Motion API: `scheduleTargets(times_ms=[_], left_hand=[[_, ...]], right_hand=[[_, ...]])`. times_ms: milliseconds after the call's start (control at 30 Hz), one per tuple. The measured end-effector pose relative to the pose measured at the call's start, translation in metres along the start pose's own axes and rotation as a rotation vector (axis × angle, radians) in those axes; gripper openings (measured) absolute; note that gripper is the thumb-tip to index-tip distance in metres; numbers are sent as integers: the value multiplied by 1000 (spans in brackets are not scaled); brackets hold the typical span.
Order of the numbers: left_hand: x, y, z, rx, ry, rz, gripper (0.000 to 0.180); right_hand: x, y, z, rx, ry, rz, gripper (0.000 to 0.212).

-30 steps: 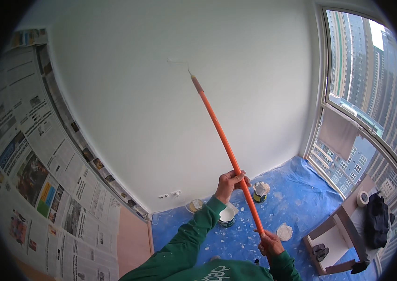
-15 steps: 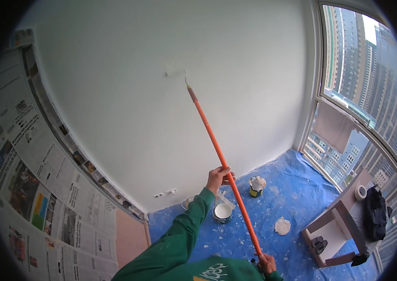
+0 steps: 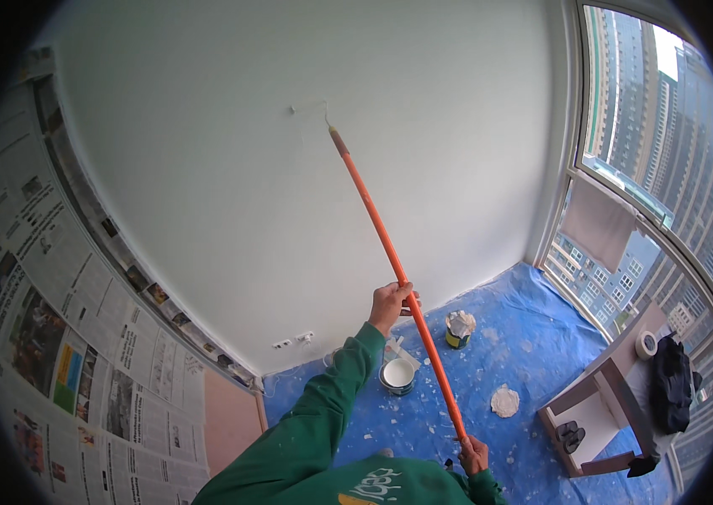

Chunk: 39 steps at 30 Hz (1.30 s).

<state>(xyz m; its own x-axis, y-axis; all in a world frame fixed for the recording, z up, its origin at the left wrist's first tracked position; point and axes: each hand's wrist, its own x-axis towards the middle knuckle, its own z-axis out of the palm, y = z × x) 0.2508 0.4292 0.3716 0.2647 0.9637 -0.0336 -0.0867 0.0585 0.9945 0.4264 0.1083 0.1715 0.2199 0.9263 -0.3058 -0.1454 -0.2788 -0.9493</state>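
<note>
While the left hand [image 3: 390,306] curls closed around the orange pole [image 3: 373,219] partway along, the right hand [image 3: 474,455] wraps its lower end, five o'clock from the left. Pale roller [image 3: 307,108] at the wall [image 3: 205,210], eleven o'clock from both grips. Printed newspaper [image 3: 133,383] about nine o'clock; pale lettering on green sweatshirt [image 3: 314,438], six o'clock.

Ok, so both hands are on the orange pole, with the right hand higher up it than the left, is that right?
Not quite: the left hand is the higher one, and the right hand is lower, as the head view shows. Both are on the orange pole.
</note>
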Motion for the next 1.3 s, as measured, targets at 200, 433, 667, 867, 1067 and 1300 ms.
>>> scheduleTargets(times_ms=[200,433,667,867,1067,1300], left_hand=[[-14,26,-13,-20,-37,21,39],[-98,-188,-134,282,69,-461,48],[-249,-349,-219,47,409,-1110,44],[-247,-317,-232,-61,536,-1063,43],[-225,-298,-232,-78,517,-990,43],[-232,-296,-240,-104,541,-973,42]], right_hand=[[45,-65,36,21,-54,-140,41],[83,-149,77,-74,-134,-291,45],[138,-240,85,-363,-35,-577,55],[156,-337,136,-396,-41,-588,58],[171,-420,175,-436,4,-669,58],[147,-490,195,-266,-82,-546,55]])
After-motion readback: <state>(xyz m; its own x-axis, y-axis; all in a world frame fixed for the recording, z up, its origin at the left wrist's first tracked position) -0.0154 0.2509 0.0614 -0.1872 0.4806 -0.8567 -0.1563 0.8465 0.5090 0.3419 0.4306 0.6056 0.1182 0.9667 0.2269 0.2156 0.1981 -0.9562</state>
